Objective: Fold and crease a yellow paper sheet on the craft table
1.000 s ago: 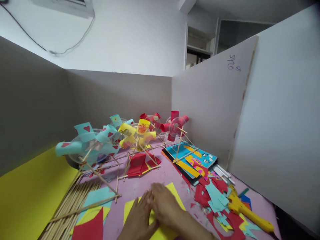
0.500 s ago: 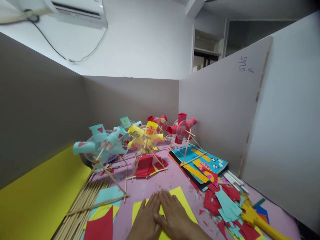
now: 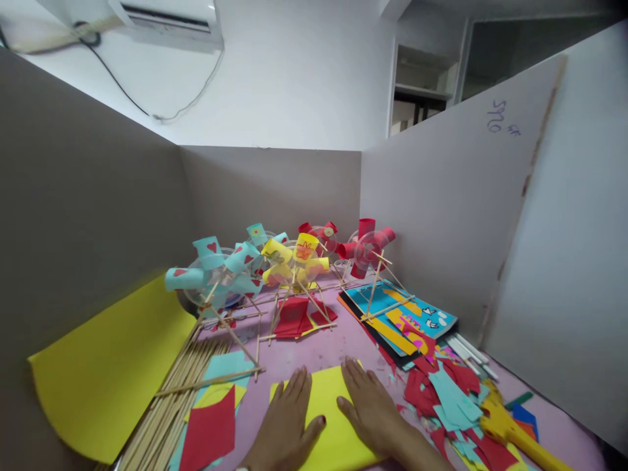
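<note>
A sheet of yellow paper (image 3: 326,405) lies on the pink tabletop at the front middle. My left hand (image 3: 289,418) rests flat on its left side, fingers stretched forward and thumb out to the right. On the right side of the sheet, my right hand (image 3: 370,409) also lies flat with its thumb pointing left. Neither hand grips anything. Just left of my left hand lies a red paper piece (image 3: 209,428) over yellow and light blue sheets. Behind the hands stands a yellow paper pinwheel (image 3: 294,261) on a stick frame.
Light blue pinwheels (image 3: 216,268) and red pinwheels (image 3: 366,248) stand at the back. Wooden sticks (image 3: 171,399) lie on the left by a large yellow sheet (image 3: 108,373). Paper scraps (image 3: 454,399), a yellow glue gun (image 3: 510,432) and a blue booklet (image 3: 432,317) are on the right.
My hands have moved apart across the yellow paper, the left one leftward and the right one rightward; before, they lay together. The camera view has shifted slightly.
</note>
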Available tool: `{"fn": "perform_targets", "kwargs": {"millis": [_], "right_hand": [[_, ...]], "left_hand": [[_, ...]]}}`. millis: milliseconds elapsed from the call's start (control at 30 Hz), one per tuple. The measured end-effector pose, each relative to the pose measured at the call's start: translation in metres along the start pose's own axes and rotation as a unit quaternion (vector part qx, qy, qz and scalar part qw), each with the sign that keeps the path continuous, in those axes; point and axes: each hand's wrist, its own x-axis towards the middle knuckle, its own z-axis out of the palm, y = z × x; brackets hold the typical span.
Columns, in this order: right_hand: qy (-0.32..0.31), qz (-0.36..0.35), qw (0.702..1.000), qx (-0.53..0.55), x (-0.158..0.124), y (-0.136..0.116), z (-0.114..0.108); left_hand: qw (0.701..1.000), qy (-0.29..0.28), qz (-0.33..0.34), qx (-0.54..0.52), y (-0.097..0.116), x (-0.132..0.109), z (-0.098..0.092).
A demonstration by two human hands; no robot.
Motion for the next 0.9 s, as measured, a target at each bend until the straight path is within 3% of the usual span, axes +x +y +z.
{"fn": "perform_targets", "kwargs": {"millis": [133,433,633,767,900], "right_hand": [[0.003,-0.003,1.000,0.000,0.000,0.001,0.001],[0.006,-0.004,1.000,0.004,0.000,0.003,0.004],[0.010,-0.008,1.000,0.007,0.001,0.005,0.006],[0.016,-0.007,1.000,0.003,0.001,0.004,0.005],[0.018,-0.005,1.000,0.001,0.000,0.003,0.003]], "left_hand": [[1.000,0.006,-0.027,0.010,-0.010,-0.016,-0.004],[0.996,-0.041,-0.077,0.037,-0.018,-0.039,-0.026],[0.994,-0.042,-0.084,0.061,0.007,-0.024,-0.048],[0.998,-0.029,-0.025,0.040,0.034,0.001,-0.036],[1.000,-0.025,-0.002,0.015,0.039,0.012,-0.012]]}}
